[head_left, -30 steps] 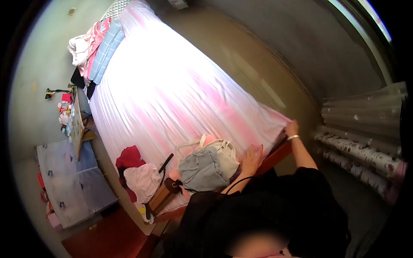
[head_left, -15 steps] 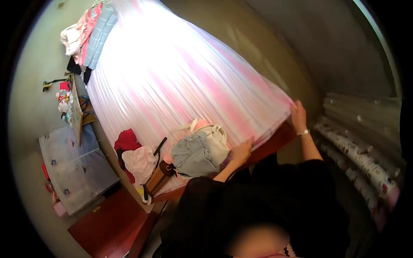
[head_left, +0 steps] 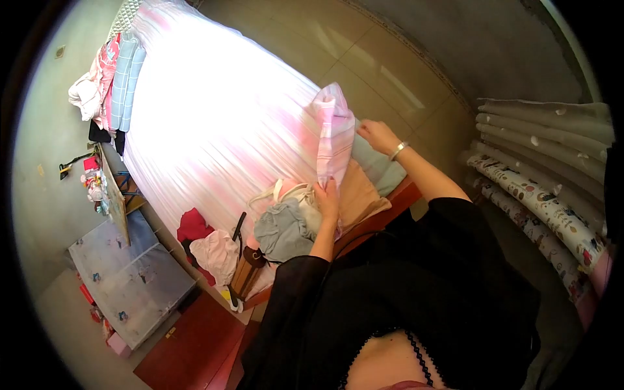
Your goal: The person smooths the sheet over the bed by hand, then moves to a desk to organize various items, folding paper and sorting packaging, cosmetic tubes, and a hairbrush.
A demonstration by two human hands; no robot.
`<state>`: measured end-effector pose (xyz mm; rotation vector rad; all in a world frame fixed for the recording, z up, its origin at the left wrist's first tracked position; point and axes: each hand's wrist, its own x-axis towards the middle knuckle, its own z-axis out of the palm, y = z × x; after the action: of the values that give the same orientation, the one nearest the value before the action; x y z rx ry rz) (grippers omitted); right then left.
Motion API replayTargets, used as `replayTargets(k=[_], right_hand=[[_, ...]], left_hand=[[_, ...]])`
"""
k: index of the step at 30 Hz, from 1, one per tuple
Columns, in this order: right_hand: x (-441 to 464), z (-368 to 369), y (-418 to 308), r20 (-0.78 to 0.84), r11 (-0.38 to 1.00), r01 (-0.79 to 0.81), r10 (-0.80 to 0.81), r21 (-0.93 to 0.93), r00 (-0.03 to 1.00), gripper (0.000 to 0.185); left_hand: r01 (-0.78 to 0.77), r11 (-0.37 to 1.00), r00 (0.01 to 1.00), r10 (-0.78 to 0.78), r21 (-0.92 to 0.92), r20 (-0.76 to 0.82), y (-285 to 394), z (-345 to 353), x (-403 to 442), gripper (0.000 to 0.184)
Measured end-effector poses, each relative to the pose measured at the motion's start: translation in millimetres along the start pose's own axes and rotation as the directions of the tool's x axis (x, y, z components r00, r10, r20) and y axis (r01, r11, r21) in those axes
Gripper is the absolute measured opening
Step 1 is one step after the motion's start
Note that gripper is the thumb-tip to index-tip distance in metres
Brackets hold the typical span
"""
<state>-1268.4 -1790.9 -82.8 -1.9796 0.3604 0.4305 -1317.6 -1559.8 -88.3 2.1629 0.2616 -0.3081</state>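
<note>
A pink-and-white striped bed sheet [head_left: 227, 123] covers the bed. Its near right part is folded back in a standing flap [head_left: 335, 123], baring a tan layer [head_left: 363, 195] and a pale grey-green layer [head_left: 380, 168]. My left hand [head_left: 328, 198] is closed on the lower end of the flap, beside a grey garment [head_left: 283, 227] and a cream strapped item. My right hand [head_left: 380, 138], with a silver bracelet at its wrist, has its fingers pinched together by the flap's outer edge and the grey-green layer. What lies between those fingers is not clear.
Pink and red garments [head_left: 214, 253] and a brown box-like item [head_left: 247, 273] lie at the bed's foot. Folded blue bedding [head_left: 127, 84] is piled at the far left. A translucent patterned cover [head_left: 133, 276] stands left; patterned curtain-like fabric [head_left: 533, 201] hangs right.
The sheet's near right corner has been lifted and folded back, uncovering the tan and grey-green layers. My right hand has moved left and up; my left hand has moved left and up too.
</note>
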Motion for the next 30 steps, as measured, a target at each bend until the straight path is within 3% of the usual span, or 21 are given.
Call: replayTargets(k=[1, 3, 5, 7, 8, 10, 12, 13, 14, 16, 17, 19, 20, 22, 24, 26, 28, 29, 30], right_hand=[[3, 20, 37, 0.027, 0.948, 0.021, -0.013, -0.317, 1.0, 0.033], [-14, 42, 69, 0.425, 0.947, -0.102, 0.23, -0.303, 0.875, 0.044], [-37, 72, 86, 0.509, 0.959, -0.091, 0.221, -0.268, 0.832, 0.05], [-51, 79, 62, 0.588, 0.934, -0.353, 0.318, -0.059, 0.744, 0.06], [-53, 111, 80, 0.429, 0.952, -0.292, 0.304, -0.096, 0.85, 0.062], [-48, 138, 94, 0.29, 1.0, -0.011, 0.019, -0.029, 0.957, 0.06], [-44, 129, 77, 0.363, 0.999, 0.008, 0.006, -0.037, 0.932, 0.059], [-46, 118, 64, 0.387, 0.995, -0.09, 0.095, -0.031, 0.917, 0.058], [-48, 110, 55, 0.408, 0.981, -0.19, 0.187, -0.032, 0.894, 0.057], [-54, 111, 71, 0.471, 0.958, -0.205, 0.09, 0.199, 0.878, 0.052], [-62, 105, 71, 0.484, 0.964, -0.187, 0.074, 0.189, 0.872, 0.052], [-75, 86, 65, 0.475, 0.813, -0.201, -0.103, 0.546, 0.874, 0.042], [-77, 74, 56, 0.485, 0.819, -0.19, -0.119, 0.542, 0.866, 0.042], [-87, 53, 38, 0.528, 0.793, -0.308, -0.021, 0.526, 0.849, 0.039], [-89, 40, 45, 0.555, 0.815, -0.287, -0.051, 0.503, 0.83, 0.038], [-84, 38, 53, 0.58, 0.84, -0.257, -0.081, 0.477, 0.811, 0.038], [-75, 41, 54, 0.598, 0.909, -0.242, -0.01, 0.34, 0.802, 0.037], [-71, 43, 53, 0.528, 0.975, -0.123, 0.007, 0.186, 0.849, 0.037], [-62, 42, 53, 0.522, 0.976, -0.125, 0.015, 0.177, 0.853, 0.037]], left_hand=[[-0.077, 0.997, 0.997, 0.076, 0.021, 0.012, 6, 6, -7, 0.037], [-0.153, 0.987, 0.988, 0.153, 0.039, 0.015, 9, 14, -16, 0.039], [-0.149, 0.97, 0.917, 0.064, 0.19, 0.393, 0, 14, -31, 0.049], [-0.46, 0.767, 0.824, 0.181, 0.448, 0.537, -14, 13, -53, 0.073], [-0.405, 0.72, 0.847, 0.063, 0.564, 0.528, -10, 11, -66, 0.081], [-0.378, 0.637, 0.865, -0.016, 0.672, 0.502, 8, 5, -79, 0.081], [-0.294, 0.645, 0.893, -0.077, 0.706, 0.443, 9, 14, -81, 0.081], [-0.29, 0.68, 0.907, -0.03, 0.673, 0.421, 8, 22, -80, 0.079], [-0.285, 0.681, 0.933, 0.035, 0.674, 0.359, 18, 22, -77, 0.067], [-0.312, 0.652, 0.911, -0.002, 0.691, 0.413, 16, 23, -69, 0.061], [-0.291, 0.657, 0.922, -0.002, 0.696, 0.388, 15, 23, -68, 0.061], [-0.394, 0.687, 0.841, 0.002, 0.61, 0.541, 13, 23, -65, 0.05], [-0.38, 0.689, 0.853, 0.003, 0.618, 0.522, 11, 24, -67, 0.05], [-0.433, 0.77, 0.852, 0.179, 0.468, 0.492, 14, 27, -75, 0.044], [-0.375, 0.785, 0.875, 0.125, 0.492, 0.468, 33, 28, -79, 0.045], [-0.434, 0.79, 0.859, 0.218, 0.433, 0.463, 26, 37, -85, 0.047], [-0.427, 0.784, 0.862, 0.201, 0.452, 0.466, 17, 39, -83, 0.051], [-0.401, 0.807, 0.849, 0.151, 0.433, 0.506, 8, 40, -78, 0.05], [-0.377, 0.829, 0.828, 0.103, 0.412, 0.551, 1, 42, -73, 0.05]])
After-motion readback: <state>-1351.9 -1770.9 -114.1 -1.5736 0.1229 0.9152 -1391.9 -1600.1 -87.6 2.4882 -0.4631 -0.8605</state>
